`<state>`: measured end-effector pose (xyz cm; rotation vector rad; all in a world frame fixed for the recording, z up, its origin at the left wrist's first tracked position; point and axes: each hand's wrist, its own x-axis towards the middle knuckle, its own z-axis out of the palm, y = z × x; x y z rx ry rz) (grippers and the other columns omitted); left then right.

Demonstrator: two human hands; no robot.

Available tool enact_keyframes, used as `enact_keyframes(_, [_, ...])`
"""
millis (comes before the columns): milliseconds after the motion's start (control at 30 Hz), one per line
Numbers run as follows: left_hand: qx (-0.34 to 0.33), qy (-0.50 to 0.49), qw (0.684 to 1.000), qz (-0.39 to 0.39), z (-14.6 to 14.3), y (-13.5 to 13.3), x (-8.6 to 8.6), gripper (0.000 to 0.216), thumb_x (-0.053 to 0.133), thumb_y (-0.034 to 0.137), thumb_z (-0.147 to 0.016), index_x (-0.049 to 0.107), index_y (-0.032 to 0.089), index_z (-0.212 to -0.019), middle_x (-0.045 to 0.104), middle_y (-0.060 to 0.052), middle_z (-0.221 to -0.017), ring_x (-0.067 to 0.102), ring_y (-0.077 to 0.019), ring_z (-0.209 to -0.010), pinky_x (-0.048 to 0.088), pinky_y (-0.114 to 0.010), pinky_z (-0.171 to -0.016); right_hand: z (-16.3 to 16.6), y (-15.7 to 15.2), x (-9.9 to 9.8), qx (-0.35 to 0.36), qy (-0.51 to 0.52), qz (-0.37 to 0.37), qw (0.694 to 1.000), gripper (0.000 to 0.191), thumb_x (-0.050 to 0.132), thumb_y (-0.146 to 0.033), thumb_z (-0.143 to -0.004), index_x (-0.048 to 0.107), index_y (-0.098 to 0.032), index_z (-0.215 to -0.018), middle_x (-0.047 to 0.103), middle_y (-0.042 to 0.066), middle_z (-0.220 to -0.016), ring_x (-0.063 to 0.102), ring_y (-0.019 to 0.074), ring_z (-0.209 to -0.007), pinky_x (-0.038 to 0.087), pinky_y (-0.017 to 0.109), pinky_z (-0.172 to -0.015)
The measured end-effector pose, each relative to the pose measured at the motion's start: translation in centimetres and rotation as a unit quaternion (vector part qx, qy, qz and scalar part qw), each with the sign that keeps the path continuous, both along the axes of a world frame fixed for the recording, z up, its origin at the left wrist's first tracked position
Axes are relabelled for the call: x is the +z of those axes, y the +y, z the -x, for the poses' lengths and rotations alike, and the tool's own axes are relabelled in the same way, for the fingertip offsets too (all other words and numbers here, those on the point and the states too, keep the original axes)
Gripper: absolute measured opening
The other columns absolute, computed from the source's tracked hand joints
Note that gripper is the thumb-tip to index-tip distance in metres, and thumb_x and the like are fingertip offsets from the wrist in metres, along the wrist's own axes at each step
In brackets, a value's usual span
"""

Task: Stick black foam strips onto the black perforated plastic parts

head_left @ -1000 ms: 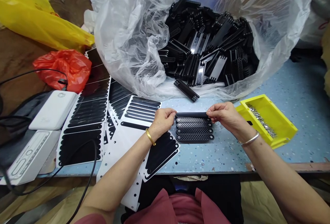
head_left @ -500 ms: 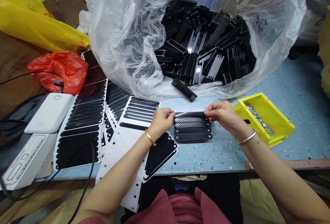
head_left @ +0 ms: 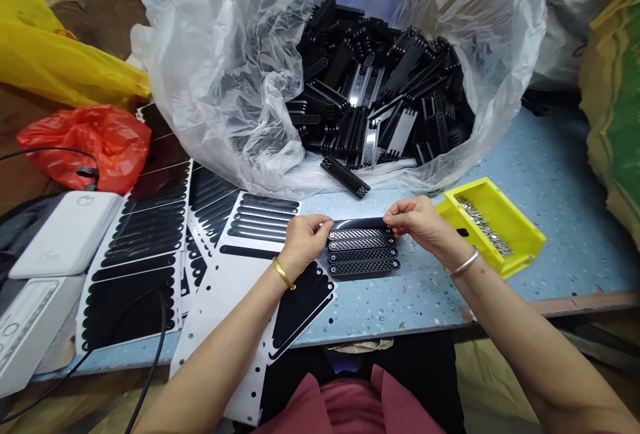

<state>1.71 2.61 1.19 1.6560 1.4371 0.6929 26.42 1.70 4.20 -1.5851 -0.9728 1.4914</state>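
Observation:
A glossy black sticker strip [head_left: 358, 224] is stretched between my two hands, along the far edge of a row of black textured bars [head_left: 363, 256]. My left hand [head_left: 305, 241] pinches its left end with thumb and forefinger. The right end is pinched by my right hand [head_left: 416, 223]. Several bars lie side by side, with a crosshatch pattern and a small metal fastener near the ends. Whether the strip touches the bar beneath it, I cannot tell. Sticker sheets [head_left: 263, 219] with matching black strips lie left of my left hand.
A big clear plastic bag [head_left: 215, 87] full of black parts [head_left: 380, 94] stands behind, one loose part [head_left: 345, 176] before it. On the right is a yellow bin [head_left: 520, 224] of small metal pieces. A white power bank [head_left: 67, 231], a box, a black cable and a red bag [head_left: 95, 144] are left.
The whole view has shifted, so most things sit further left. Both hands still pinch the strip, which now bows slightly over the far bar.

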Motion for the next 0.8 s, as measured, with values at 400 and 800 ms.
enact_keyframes(400, [-0.011,-0.014,1.0,-0.012,0.23,0.25,-0.13,0.026,0.056,0.033,-0.082,0.077,0.019,-0.077,0.065,0.0,-0.053,0.063,-0.0168,-0.057,0.04,-0.023,-0.048,-0.09,-0.05,-0.72,-0.055,0.001,-0.005,0.998,0.024,0.087,-0.024,-0.044,0.07,-0.013,-0.057,0.064,0.003,-0.05,0.053,0.0101,-0.041,0.043,0.023,-0.038])
enact_keyframes(800, [0.0,-0.008,1.0,-0.014,0.17,0.22,-0.4,0.027,0.056,0.036,-0.082,0.078,0.02,-0.078,0.066,0.0,-0.053,0.064,-0.0175,-0.058,0.04,-0.023,-0.048,0.05,-0.5,-0.53,-0.042,-0.084,-0.108,0.99,0.021,0.083,-0.029,-0.052,0.067,-0.016,-0.055,0.058,0.0,-0.047,0.047,0.0101,-0.044,0.039,0.026,-0.044])
